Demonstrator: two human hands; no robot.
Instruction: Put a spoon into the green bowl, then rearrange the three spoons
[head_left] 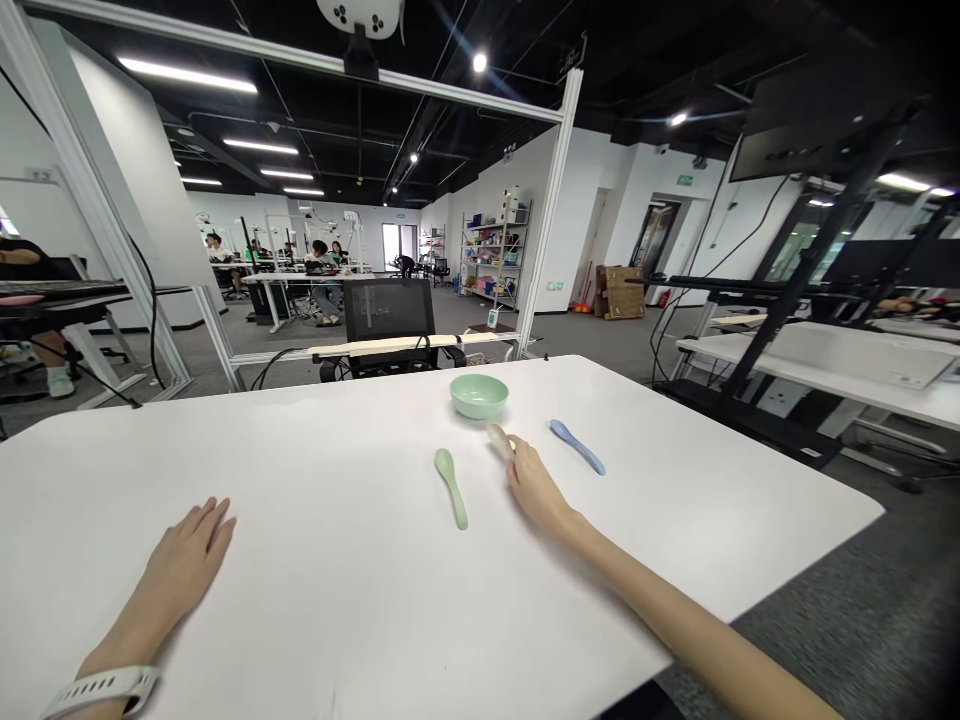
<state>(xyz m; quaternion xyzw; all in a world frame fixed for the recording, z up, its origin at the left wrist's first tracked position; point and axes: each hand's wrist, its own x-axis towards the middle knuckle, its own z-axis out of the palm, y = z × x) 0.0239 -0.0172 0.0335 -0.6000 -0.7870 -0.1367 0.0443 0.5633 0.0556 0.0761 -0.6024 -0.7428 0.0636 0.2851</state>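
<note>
Left hand (187, 560) is laid flat and open on white worktop (315, 450), nothing held | pale spoon (499, 440) is pinched by right hand (534, 487), just beside green bowl (478, 396) | green spoon (451, 488) and blue spoon (576, 446) are left untouched on either side

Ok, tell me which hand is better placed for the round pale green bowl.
Right, probably: the right hand touches a pale translucent spoon just before the round pale green bowl, while the left hand lies flat, farther away.

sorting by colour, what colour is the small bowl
The bowl is pale mint green, shown best in the head view.
</note>
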